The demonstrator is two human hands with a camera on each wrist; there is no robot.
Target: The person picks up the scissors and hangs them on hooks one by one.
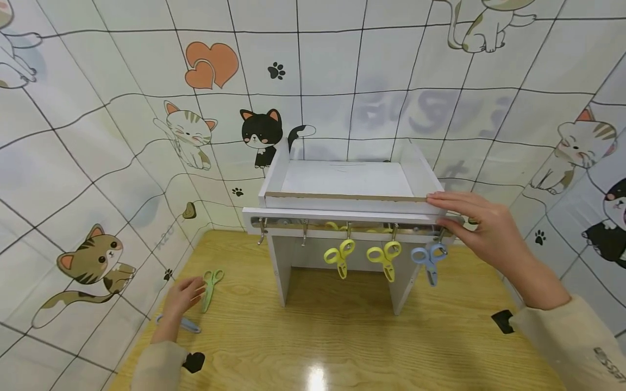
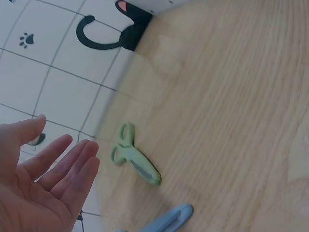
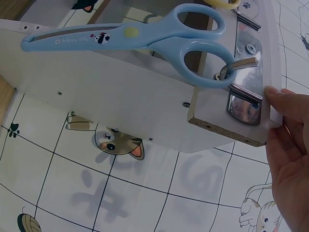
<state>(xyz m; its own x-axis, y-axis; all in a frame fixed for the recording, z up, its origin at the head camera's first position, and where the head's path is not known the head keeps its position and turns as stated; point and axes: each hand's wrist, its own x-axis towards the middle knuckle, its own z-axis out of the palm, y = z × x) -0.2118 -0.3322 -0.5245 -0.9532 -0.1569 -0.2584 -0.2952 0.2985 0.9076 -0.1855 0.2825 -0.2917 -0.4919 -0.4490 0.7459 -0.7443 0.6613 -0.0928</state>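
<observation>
Cat pictures cover the wall [image 1: 332,70] by a wooden table [image 1: 323,347]. Green scissors [image 1: 207,300] lie on it, just beside my left hand [image 1: 185,296], whose fingers are loosely open and hold nothing. Blue scissors [image 1: 191,325] lie near too. Two yellow scissors [image 1: 342,267] and another blue pair [image 1: 431,266] hang from hooks on the white shelf [image 1: 342,214]. My right hand [image 1: 481,225] pinches its end. I think I'm hanging scissors up; next calls for pinching the green ones.
</observation>
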